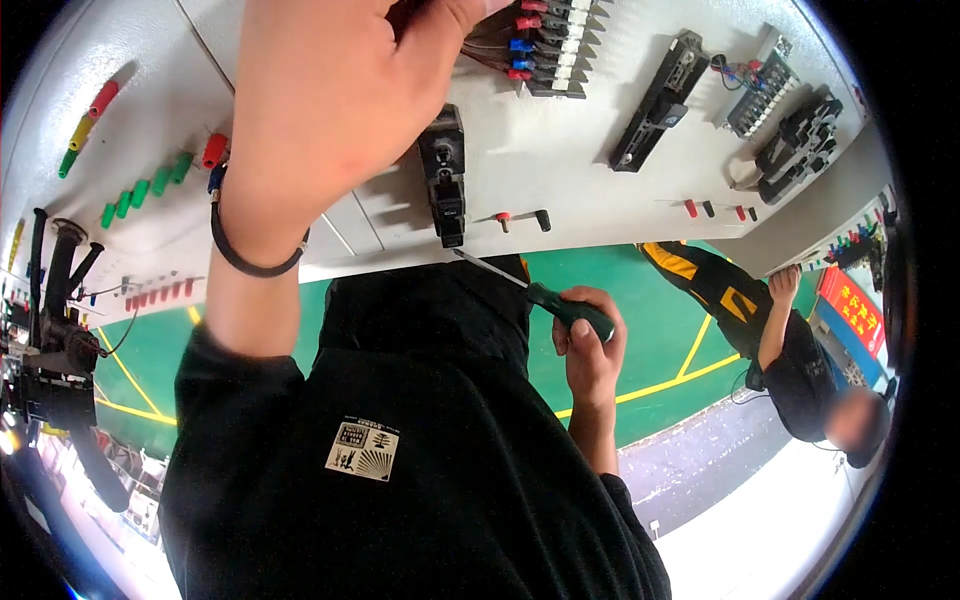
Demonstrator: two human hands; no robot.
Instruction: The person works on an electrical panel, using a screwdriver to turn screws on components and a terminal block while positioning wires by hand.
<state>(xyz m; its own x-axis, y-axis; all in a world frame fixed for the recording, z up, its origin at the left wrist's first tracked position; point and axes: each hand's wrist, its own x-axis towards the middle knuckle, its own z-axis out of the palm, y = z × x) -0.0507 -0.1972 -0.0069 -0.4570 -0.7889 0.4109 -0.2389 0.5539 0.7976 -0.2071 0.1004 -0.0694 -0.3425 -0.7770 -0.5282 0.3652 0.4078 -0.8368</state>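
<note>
My right hand (593,345) is closed around the dark green handle of a screwdriver (568,310). Its thin metal shaft points up and left, the tip close below a long black rail-like component (445,178) on the pale panel. My left hand (330,95), with a black band at the wrist, reaches over the panel to the upper frame edge. Its thumb lies beside dark wires (488,48) with red and blue lugs that run into a terminal block (562,50). The other fingers are cut off by the frame, so I cannot see what they hold.
Another black component (660,100), a small terminal strip (762,92) and a black device (800,145) are mounted at right. Green sockets (147,190) and a red socket (214,150) sit at left. Another person (790,370) is at right on the green floor (660,300).
</note>
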